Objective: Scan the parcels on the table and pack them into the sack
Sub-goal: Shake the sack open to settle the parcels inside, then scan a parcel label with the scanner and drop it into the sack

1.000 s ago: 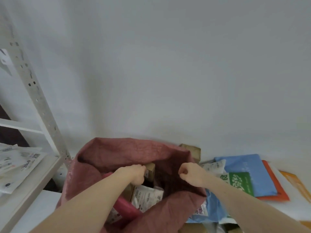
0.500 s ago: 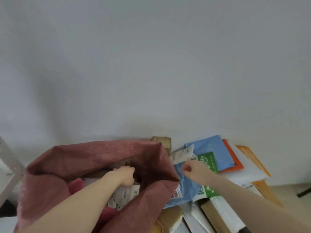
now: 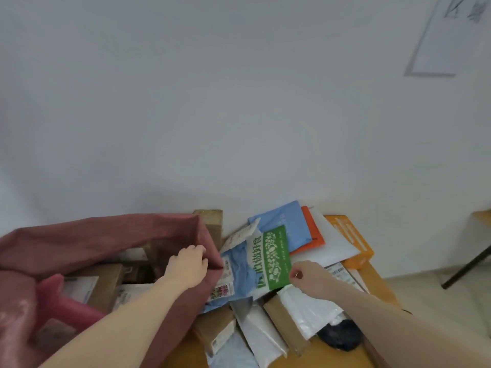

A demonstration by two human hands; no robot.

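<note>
The right hand (image 3: 305,274) has come out of the sack (image 3: 111,235) and is now pinching the green parcel (image 3: 275,254) in the tabletop (image 3: 334,355) pile near the far edge. The left hand (image 3: 188,266) is gripping the sack's rim, fingers curled over it.
</note>
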